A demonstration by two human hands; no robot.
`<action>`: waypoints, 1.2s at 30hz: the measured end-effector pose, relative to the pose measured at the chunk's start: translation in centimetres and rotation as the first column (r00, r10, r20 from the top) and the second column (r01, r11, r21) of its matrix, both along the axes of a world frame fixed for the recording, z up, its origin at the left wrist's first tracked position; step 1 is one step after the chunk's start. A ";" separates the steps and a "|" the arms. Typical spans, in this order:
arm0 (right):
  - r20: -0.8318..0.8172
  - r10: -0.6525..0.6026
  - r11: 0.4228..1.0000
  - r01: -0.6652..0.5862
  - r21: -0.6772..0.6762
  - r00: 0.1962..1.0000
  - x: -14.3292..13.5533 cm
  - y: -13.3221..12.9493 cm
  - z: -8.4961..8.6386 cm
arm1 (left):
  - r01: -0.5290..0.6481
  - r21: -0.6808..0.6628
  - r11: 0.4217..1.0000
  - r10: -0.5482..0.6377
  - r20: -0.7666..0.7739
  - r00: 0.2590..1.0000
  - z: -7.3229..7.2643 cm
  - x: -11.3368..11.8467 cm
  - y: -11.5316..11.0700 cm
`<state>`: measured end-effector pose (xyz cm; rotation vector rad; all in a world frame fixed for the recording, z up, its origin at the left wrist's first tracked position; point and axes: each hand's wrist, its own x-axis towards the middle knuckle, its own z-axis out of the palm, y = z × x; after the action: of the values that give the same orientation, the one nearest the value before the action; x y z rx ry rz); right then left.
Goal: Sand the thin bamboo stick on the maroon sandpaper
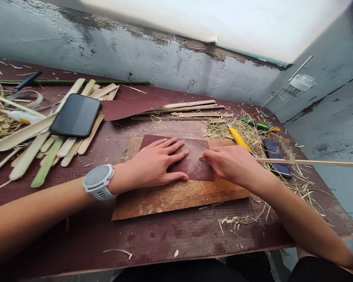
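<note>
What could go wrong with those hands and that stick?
The stick in the right hand points toward the left hand, so a slip might poke it. The cutter lies near the right hand; if its blade is out, it might nick skin. The black phone rests on piled slats, which might shift and make it slide.

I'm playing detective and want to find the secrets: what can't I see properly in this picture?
Head view: part of the dark red sheet, hidden under the left hand.
Head view: the middle of the thin strip, hidden inside the right hand.
Head view: the strip's far end, cut off by the right edge.
Head view: part of the dark blue thing, blurred by a blocky patch.
</note>
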<state>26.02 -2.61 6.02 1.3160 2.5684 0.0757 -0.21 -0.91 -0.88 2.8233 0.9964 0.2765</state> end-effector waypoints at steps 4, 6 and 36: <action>-0.072 0.029 0.997 -0.034 -0.065 0.997 1.1 0.2 0.0 | -0.002 0.007 1.000 0.002 -0.016 1.000 0.1 0.0 0.0; -0.140 0.088 0.988 -0.104 -0.115 0.986 1.8 0.3 -0.2 | -0.001 0.011 1.000 0.001 -0.030 1.000 0.1 0.0 0.0; 0.088 0.136 0.985 -0.144 0.096 0.987 0.5 -1.7 0.5 | -0.029 0.002 1.000 0.030 -0.042 0.999 0.2 0.1 0.0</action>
<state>26.56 -4.34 6.49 1.1382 2.6148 0.2850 -0.16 -0.92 -0.69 2.8292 1.0475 0.2221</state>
